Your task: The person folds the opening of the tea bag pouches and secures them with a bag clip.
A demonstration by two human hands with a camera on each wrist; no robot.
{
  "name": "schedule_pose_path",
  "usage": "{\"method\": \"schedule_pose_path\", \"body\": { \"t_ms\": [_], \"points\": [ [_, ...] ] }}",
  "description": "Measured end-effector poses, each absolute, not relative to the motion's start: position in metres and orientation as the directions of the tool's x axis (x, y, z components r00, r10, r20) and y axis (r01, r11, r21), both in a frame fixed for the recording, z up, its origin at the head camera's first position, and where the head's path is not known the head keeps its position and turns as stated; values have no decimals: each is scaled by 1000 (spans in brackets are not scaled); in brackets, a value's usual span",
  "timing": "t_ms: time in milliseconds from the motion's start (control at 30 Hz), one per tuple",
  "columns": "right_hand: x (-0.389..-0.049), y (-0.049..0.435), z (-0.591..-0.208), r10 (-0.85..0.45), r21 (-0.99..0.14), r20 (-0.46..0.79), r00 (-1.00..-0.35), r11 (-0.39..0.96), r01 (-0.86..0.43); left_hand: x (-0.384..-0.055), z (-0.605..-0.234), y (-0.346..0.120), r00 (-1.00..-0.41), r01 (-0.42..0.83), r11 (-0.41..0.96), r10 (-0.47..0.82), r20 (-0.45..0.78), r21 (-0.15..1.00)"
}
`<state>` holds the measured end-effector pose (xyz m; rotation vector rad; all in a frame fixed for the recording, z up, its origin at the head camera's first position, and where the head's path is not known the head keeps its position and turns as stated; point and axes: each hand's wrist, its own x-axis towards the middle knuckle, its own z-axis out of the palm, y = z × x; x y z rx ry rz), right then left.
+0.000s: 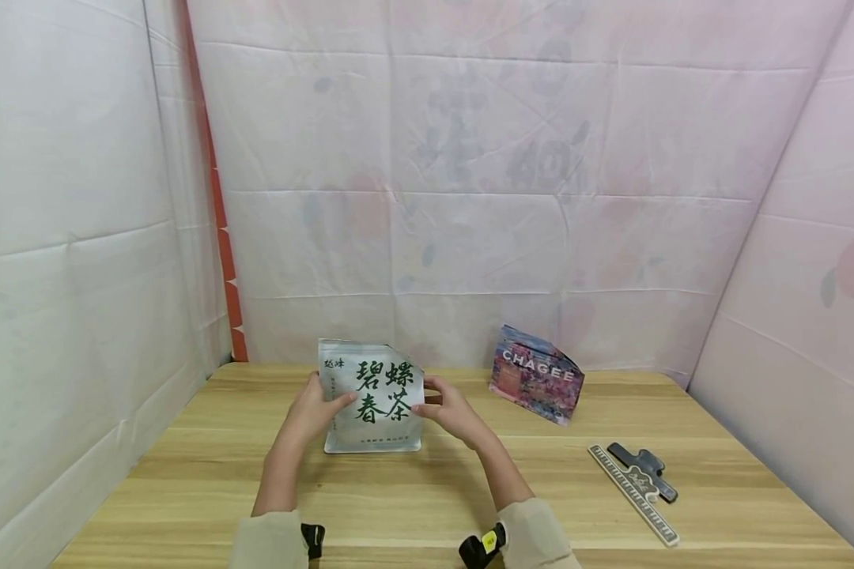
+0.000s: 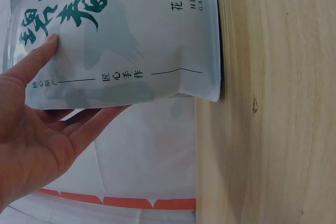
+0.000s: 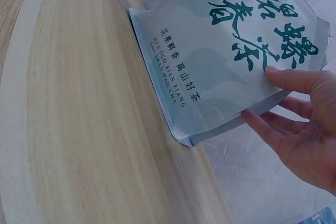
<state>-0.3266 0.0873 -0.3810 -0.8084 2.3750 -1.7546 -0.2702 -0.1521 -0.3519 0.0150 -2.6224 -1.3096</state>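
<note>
A pale silver-green tea bag (image 1: pixel 373 435) with large dark green characters stands upright on the wooden table, its upper right corner slanted. My left hand (image 1: pixel 315 407) grips its left side, thumb on the front and fingers behind, as the left wrist view shows. On the opposite side my right hand (image 1: pixel 455 411) holds the edge, the thumb (image 3: pixel 289 78) lying on the front face and the fingers reaching round the side and back. In the right wrist view the bag's bottom edge (image 3: pixel 157 90) meets the table.
To the right at the back stands a colourful CHAGEE bag (image 1: pixel 537 375) with a slanted top. Nearer on the right lie a black clip (image 1: pixel 622 454) and a pale ruler-like strip (image 1: pixel 636 494), overlapping. White cloth walls (image 1: pixel 470 237) enclose the table (image 1: pixel 398 506) at the back and sides.
</note>
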Motion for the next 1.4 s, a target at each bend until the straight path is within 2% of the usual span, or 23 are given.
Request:
{"method": "schedule_pose_path", "body": {
  "t_ms": [133,333,533,767,933,1067,1167,1267,1400],
  "points": [
    [-325,88,-380,-453,-905,247,-857,209,-371,-270,-352,-152,-977,95,598,-96,189,796],
    [-307,85,-358,-444,-884,267,-855,240,-401,-270,-352,-153,-977,95,592,-98,188,800],
    [-323,85,-373,-414,-894,277,-867,221,-391,-268,-346,-150,-978,67,622,-112,173,780],
    [-319,83,-364,-409,-892,283,-867,220,-395,-263,-335,-146,-964,65,662,-151,218,747],
    [-301,83,-340,-424,-884,339,-840,161,-438,-260,-327,-137,-903,112,689,-230,363,716],
    [-293,80,-327,-423,-870,369,-827,155,-468,-255,-315,-123,-792,166,740,-293,535,652],
    [-292,76,-322,-414,-857,391,-822,161,-489,-255,-306,-111,-713,219,806,-253,654,550],
    [-293,74,-320,-397,-857,388,-832,177,-484,-261,-300,-98,-689,264,855,-157,708,447],
    [-295,74,-320,-389,-863,365,-846,199,-464,-273,-299,-86,-714,267,902,-51,698,338]
  ]
}}
